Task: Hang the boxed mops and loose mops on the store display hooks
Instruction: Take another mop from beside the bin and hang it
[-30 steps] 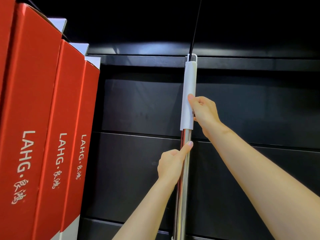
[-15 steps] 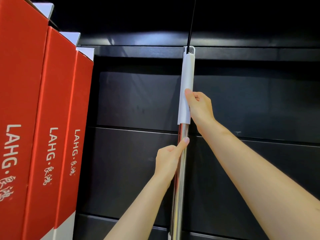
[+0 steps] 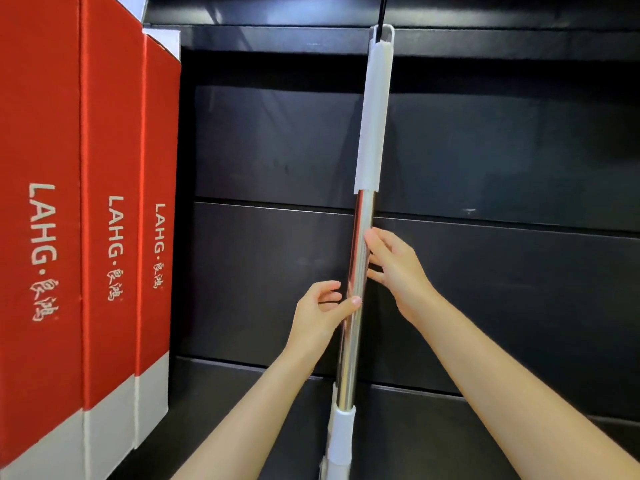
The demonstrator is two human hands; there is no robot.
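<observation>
Nearest, the left hand (image 3: 320, 308) has its grip loosened: the thumb tip touches the steel pole of the loose mop (image 3: 358, 271) while the other fingers curl beside it, seemingly clear of the metal. Just above and on the pole's other side, the right hand (image 3: 394, 263) has its grip spread, fingers straight and only brushing the shaft.

With both grips this slack, the mop's weight seems to rest entirely on the loop at its top. If that loop sits only on the hook's tip, letting go could drop the mop. A sideways nudge from either hand as it leaves could also set the pole swinging, perhaps into the red boxes (image 3: 86, 237) well to the left of the left grip.

The mop hangs almost upright, leaning slightly. A white collar (image 3: 341, 434) below both grips joins the shiny shaft to a lower section that runs out of view; the mop head is not visible. Far above the grips, a white sleeve (image 3: 374, 116) covers the handle, ending in the white loop (image 3: 389, 29) caught over a thin dark hook (image 3: 382, 12) against the black shelving panels (image 3: 519, 150). How far back on the hook the loop sits cannot be told.
</observation>
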